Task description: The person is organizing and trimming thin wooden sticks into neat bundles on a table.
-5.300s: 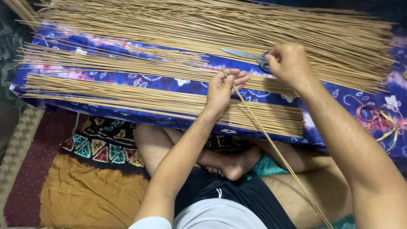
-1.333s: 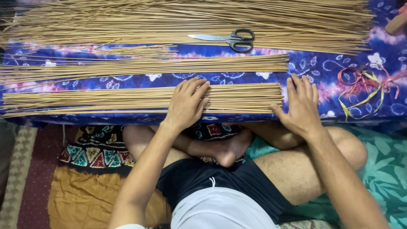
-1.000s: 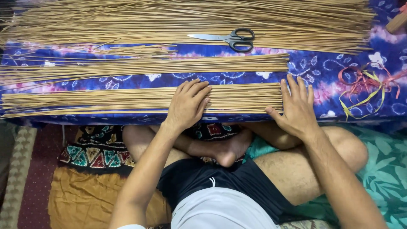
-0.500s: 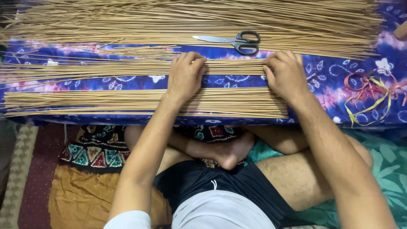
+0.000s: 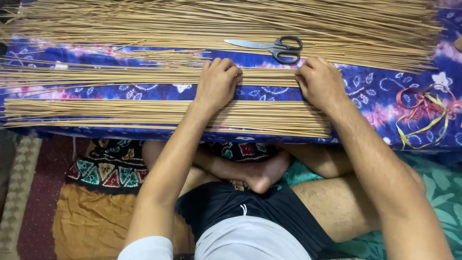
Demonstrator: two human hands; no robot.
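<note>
1. I noted both hands, left [image 5: 217, 83] and right [image 5: 321, 83], curled onto the middle stick row [image 5: 120, 77], just near-side of the scissors [image 5: 276, 46].
2. The row's long axis ran left-right; neither hand sat nearer.

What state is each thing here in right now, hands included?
Left hand: fingers curled down on the middle row of sticks.
Right hand: fingers curled at that row's right end.
Scissors: shut, lying flat on the far stick pile.
Near row of sticks: flat, aligned.
Ribbons: loose tangle.
</note>
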